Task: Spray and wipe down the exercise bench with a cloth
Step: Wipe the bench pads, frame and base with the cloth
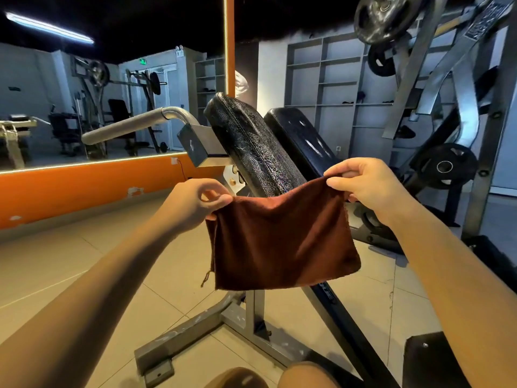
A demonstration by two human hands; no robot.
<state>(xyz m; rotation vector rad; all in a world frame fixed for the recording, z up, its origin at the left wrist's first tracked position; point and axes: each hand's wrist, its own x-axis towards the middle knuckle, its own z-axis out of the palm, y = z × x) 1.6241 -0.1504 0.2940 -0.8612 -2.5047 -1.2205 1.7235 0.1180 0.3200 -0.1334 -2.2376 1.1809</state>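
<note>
2 hands hold the brown cloth (282, 242) stretched in the air: the left hand (195, 203) pinches its upper left corner between thumb and fingers, and the right hand (369, 186) pinches the upper right corner, slightly higher. The cloth hangs below both hands in 1 loose sheet, its long axis running from hand to hand.

Just beyond the hands and above the cloth's top edge stands the black padded bench pad (251, 147), tilted, its long axis rising up and away to the left (its cracked surface faces the person). It lies between the 2 hands, perhaps a little nearer the left.

No spray bottle shows, and no container is in view. Behind the right hand, shelving (330, 79) lines the wall.
</note>
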